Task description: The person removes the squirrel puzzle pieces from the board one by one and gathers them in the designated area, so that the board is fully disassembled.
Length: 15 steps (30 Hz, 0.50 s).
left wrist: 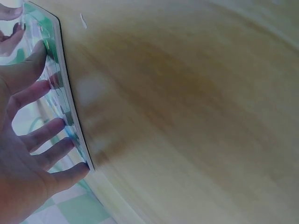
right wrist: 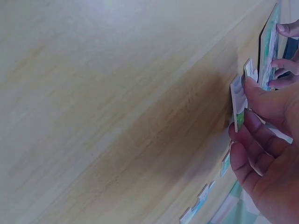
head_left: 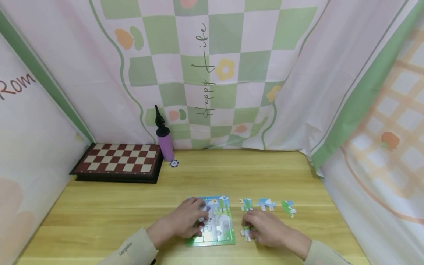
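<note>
A framed jigsaw puzzle (head_left: 224, 222) lies on the table, with a blue, green and grey picture. My left hand (head_left: 185, 218) is over its left side, fingers spread. In the left wrist view, the fingertips of that hand (left wrist: 28, 154) touch the puzzle's face or hover just above it. To the right of the puzzle, my right hand (head_left: 269, 229) is low over the table. The right wrist view shows it pinching a jigsaw piece (right wrist: 238, 98) between thumb and fingers. Another jigsaw piece (right wrist: 250, 69) is just beyond the thumb.
Behind the right hand lie loose jigsaw pieces: one (head_left: 246, 204), a second (head_left: 266, 204) and a third (head_left: 288, 208). At the back left are a checkered board box (head_left: 117, 158), a purple hand pump (head_left: 165, 145) and a small round chip (head_left: 174, 163). Patterned curtains (head_left: 225, 92) enclose the table.
</note>
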Motion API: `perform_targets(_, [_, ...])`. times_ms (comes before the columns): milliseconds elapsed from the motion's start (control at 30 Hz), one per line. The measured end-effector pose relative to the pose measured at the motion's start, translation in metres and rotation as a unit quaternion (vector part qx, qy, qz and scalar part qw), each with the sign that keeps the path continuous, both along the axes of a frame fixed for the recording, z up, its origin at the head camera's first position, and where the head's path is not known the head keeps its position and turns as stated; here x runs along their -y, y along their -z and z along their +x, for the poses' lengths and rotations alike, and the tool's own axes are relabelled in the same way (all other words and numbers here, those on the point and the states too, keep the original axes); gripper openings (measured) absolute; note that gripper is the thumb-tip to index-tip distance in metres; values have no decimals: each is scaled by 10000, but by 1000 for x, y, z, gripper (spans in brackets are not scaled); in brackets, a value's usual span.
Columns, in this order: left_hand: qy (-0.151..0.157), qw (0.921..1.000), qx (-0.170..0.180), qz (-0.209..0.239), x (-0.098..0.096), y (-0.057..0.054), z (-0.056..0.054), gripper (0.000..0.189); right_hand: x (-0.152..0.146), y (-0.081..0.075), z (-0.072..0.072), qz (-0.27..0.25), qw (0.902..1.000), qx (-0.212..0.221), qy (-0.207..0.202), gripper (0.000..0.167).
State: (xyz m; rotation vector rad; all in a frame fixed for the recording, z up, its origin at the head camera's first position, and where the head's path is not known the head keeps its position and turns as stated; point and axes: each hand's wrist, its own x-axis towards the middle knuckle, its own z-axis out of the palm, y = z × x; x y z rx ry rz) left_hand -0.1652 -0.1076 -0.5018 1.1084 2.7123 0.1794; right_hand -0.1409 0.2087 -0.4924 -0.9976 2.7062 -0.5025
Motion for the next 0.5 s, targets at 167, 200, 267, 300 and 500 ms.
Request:
perform_targets(167, [-2, 10000, -6, 39, 1, 0, 0, 35, 0, -1, 1, 26, 9999, -121, -109, 22])
perform_targets(200, [-1, 10000, -1, 46, 1, 0, 0, 35, 0, -1, 1, 30, 9998, -135, -118, 22])
perform_targets(267, [-2, 10000, 0, 60, 1, 1, 0, 35, 1, -1, 1, 33, 9998, -168, -132, 22])
perform_targets(300, [-2, 10000, -10, 61, 1, 1, 0, 35, 1, -1, 1, 48, 9997, -202, -137, 22])
perform_targets(500, [7, 10000, -42, 47, 1, 2, -1, 36, 1, 0, 3, 229, 9985, -454, -183, 21])
